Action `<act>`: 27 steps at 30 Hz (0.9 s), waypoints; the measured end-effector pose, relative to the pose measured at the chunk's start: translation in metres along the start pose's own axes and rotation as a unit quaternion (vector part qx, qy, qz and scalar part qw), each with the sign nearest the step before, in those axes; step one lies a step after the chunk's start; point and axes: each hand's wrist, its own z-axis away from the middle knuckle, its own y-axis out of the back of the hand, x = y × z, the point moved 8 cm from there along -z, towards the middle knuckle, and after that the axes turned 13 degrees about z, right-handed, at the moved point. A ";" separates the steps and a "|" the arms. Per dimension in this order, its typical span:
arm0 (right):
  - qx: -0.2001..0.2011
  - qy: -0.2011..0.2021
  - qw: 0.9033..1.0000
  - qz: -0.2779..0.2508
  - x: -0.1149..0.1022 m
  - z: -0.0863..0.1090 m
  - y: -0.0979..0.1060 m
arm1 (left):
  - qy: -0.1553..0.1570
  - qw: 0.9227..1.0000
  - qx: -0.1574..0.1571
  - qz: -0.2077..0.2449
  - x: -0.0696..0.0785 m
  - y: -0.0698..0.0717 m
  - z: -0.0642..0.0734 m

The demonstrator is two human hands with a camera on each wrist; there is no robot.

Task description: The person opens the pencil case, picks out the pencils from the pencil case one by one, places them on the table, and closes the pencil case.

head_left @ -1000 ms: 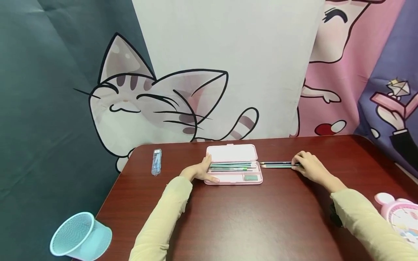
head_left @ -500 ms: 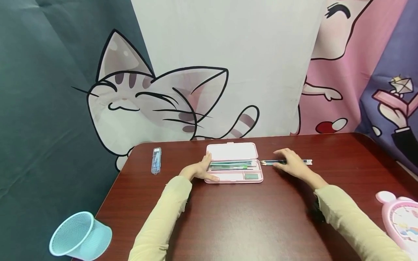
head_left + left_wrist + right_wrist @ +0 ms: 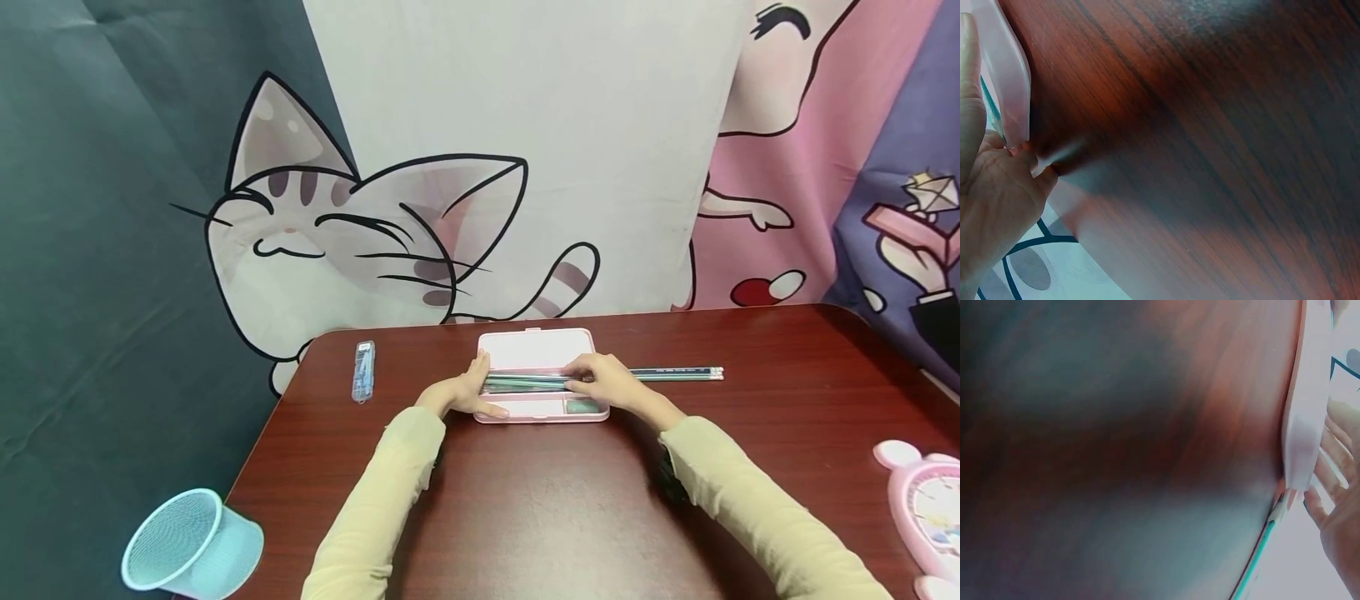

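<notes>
Left hand (image 3: 461, 393) spread wide at the pencil case's (image 3: 535, 350) left end; right hand (image 3: 609, 382) over the pencils (image 3: 523, 382), whether gripping I can't tell.

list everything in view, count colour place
table: 1, red-brown, lower view
pencil case: 1, pink, open, mid-table
pencils: several, mostly green, in case
block: 1, green, case's near right
loose pencils: at least 2, green and dark, right of case
slim box: 1, blue, far left
mesh basket: 1, light blue, near left
clock: 1, pink, right edge
backdrop: 1, multicoloured, behind table
sleeves: 2, pale yellow, both arms
left hand: 1, bare, case's left end
right hand: 1, bare, over case's right end
</notes>
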 end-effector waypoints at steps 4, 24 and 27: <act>0.001 0.008 1.000 0.026 -0.003 -0.003 0.000 | 0.000 1.000 0.000 0.001 0.002 0.000 0.000; 0.126 -0.015 0.992 0.014 0.052 0.044 0.058 | -0.003 1.000 0.005 0.016 -0.002 -0.001 -0.001; 0.126 -0.044 0.991 0.010 0.073 0.062 0.069 | 0.001 1.000 0.005 0.023 -0.002 -0.001 -0.001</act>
